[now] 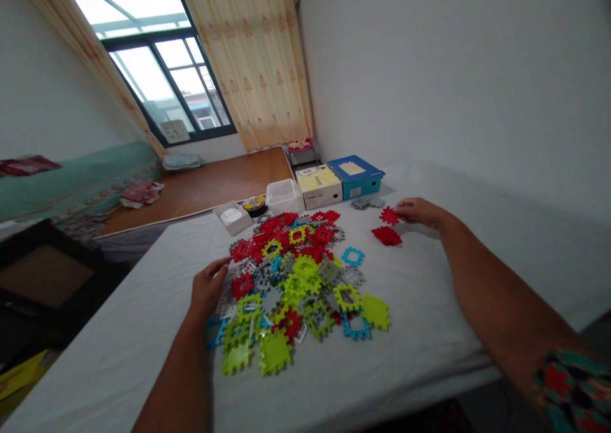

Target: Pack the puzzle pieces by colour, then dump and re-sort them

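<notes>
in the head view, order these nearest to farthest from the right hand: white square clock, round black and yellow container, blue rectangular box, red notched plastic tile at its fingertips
From the right hand:
1. Red notched plastic tile: at its fingertips
2. Blue rectangular box: beyond it, leftward
3. Round black and yellow container: farther left
4. White square clock: far-left background

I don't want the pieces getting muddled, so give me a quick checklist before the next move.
1. Right hand has hold of a red piece: ok.
2. Red stack lies apart from the mixed pile: ok.
3. Grey pieces lie apart from that pile too: ok.
4. Mixed pile is separated by colour: not ok; red, lime, grey and blue lie jumbled.
5. Left hand, at the pile's edge, grips nothing: cannot tell.
</notes>
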`<action>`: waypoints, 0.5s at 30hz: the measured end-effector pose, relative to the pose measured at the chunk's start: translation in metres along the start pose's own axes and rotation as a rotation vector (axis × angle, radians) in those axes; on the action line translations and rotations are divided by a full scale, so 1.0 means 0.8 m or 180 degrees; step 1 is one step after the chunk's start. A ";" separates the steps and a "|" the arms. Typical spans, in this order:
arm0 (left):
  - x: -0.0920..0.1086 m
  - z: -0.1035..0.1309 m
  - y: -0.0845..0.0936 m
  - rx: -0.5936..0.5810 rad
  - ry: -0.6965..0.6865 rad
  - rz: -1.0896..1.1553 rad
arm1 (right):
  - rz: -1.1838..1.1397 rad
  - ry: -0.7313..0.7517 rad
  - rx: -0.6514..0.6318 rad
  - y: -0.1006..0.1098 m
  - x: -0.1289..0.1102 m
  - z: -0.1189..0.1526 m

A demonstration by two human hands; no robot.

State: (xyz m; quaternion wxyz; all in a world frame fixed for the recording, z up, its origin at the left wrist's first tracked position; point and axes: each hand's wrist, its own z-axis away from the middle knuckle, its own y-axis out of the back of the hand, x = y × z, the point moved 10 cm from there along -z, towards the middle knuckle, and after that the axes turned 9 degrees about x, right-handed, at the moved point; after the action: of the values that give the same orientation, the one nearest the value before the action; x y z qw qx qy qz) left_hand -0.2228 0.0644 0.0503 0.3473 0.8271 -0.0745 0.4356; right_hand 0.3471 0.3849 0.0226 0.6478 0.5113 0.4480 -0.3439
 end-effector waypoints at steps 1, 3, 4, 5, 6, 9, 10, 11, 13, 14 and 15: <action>-0.001 0.000 0.000 0.0004 0.0007 -0.0010 | 0.0063 0.0060 -0.0258 -0.011 -0.006 0.006; -0.002 0.000 0.000 -0.0011 -0.0007 -0.0029 | 0.0201 0.0147 -0.0589 -0.026 -0.014 0.014; -0.001 0.000 0.000 -0.0022 -0.0025 -0.0048 | 0.0224 0.0151 -0.0639 -0.029 -0.015 0.016; 0.000 0.000 0.000 -0.0037 -0.0044 -0.0072 | 0.0210 0.0115 -0.0602 -0.026 -0.013 0.015; 0.002 0.001 0.000 -0.0046 -0.0062 -0.0100 | 0.0167 0.0046 -0.0497 -0.019 -0.009 0.013; 0.005 0.001 0.002 -0.0050 -0.0096 -0.0205 | 0.0085 -0.0274 -0.0070 0.013 0.012 0.007; 0.005 0.001 0.003 -0.0050 -0.0106 -0.0227 | 0.0128 -0.0406 0.0005 0.022 0.020 0.008; 0.006 0.001 0.003 -0.0049 -0.0114 -0.0244 | 0.0206 -0.0553 0.0014 0.028 0.028 0.010; 0.007 0.000 0.003 -0.0060 -0.0137 -0.0270 | 0.0457 -0.0851 -0.0104 0.031 0.042 0.017; 0.007 0.000 0.002 -0.0068 -0.0149 -0.0286 | 0.0614 -0.0948 -0.0180 0.031 0.046 0.021; 0.007 -0.001 0.002 -0.0071 -0.0155 -0.0308 | 0.0787 -0.0981 -0.0241 0.031 0.048 0.024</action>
State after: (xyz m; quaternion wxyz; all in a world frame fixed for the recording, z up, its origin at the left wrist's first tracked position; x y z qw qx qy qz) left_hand -0.2200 0.0648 0.0555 0.3753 0.8362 -0.0477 0.3971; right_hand 0.3879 0.3729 -0.0031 0.7647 0.4789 0.2901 -0.3189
